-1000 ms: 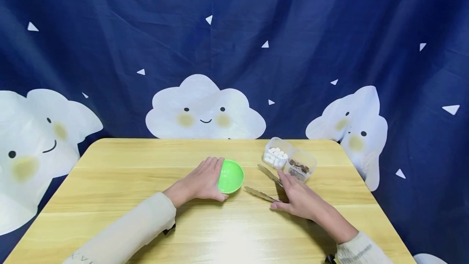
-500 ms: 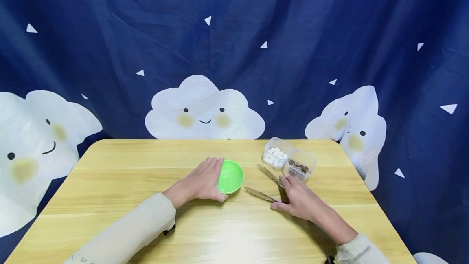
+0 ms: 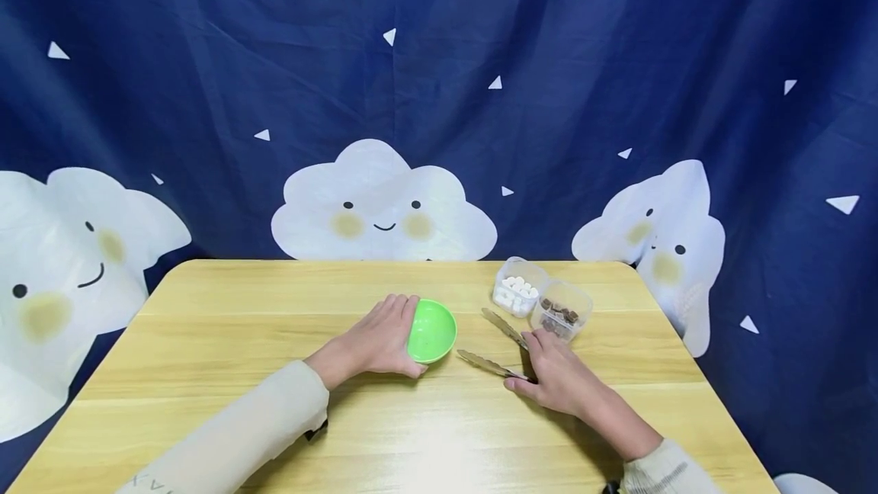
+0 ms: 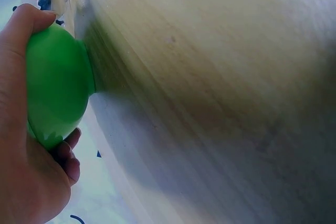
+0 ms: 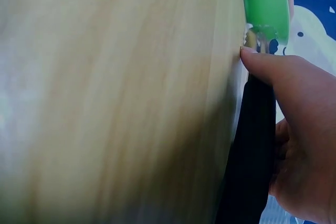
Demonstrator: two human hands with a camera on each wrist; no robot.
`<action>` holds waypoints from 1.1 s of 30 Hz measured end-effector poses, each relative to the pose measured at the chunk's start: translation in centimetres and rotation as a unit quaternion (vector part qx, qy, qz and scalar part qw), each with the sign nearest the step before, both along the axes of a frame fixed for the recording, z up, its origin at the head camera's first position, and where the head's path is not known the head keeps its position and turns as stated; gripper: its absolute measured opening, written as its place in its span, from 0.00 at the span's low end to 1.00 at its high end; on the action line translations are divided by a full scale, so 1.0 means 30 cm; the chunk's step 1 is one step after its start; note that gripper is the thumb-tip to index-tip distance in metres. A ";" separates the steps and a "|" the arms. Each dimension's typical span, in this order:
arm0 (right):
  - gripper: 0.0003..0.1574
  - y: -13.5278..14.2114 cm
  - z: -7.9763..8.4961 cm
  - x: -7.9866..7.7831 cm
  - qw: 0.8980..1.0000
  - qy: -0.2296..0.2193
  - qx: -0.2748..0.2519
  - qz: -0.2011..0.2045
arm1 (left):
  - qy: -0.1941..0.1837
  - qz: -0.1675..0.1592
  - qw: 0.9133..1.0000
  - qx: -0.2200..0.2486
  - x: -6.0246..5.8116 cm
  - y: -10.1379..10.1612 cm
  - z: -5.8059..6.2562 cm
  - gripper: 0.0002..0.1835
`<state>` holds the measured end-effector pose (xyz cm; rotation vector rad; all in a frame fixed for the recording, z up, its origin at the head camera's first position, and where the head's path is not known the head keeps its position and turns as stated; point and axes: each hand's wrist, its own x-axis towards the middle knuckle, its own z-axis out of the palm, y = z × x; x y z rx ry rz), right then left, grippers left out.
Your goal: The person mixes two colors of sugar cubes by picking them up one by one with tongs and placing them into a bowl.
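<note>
My left hand (image 3: 377, 338) grips a small green bowl (image 3: 434, 332) by its left side, thumb at the near rim. In the left wrist view the fingers wrap the far side of the bowl (image 4: 58, 85), whose foot is at the tabletop. A pair of tongs (image 3: 488, 363) with scalloped metal tips lies in my right hand (image 3: 565, 376), thumb on one arm and fingers on the other. The tips point toward the bowl, spread apart with nothing between them. From the right wrist, the black handle (image 5: 249, 150) of the tongs shows beneath the thumb; the palm hides part of it.
Behind the tongs stand two clear plastic tubs: one tub (image 3: 504, 299) with small white pieces, the other tub (image 3: 583, 309) with brown pieces. Wooden tabletop (image 3: 240, 357) spreads around both arms. A dark blue curtain (image 3: 439, 59) with cloud prints hangs beyond its back edge.
My right hand and sleeve have shifted very slightly to the left along the tongs. The left hand, bowl and tubs stay where they were.
</note>
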<state>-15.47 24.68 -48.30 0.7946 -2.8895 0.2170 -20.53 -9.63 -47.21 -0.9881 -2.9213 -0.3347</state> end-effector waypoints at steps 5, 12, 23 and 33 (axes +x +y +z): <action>0.53 -0.006 0.001 -0.006 1.000 0.007 0.011 0.005 | 0.000 0.001 1.000 0.001 0.000 -0.004 0.002 0.64; 0.48 -0.017 0.000 -0.003 1.000 -0.008 0.028 -0.003 | 0.001 -0.002 1.000 0.001 -0.003 -0.006 0.004 0.64; 0.44 -0.031 0.010 -0.001 0.999 -0.025 0.037 -0.003 | -0.004 0.003 1.000 -0.004 -0.013 -0.006 -0.004 0.65; 0.39 -0.018 0.026 0.002 0.999 -0.024 0.033 0.014 | -0.017 -0.003 1.000 -0.001 -0.001 -0.003 0.013 0.65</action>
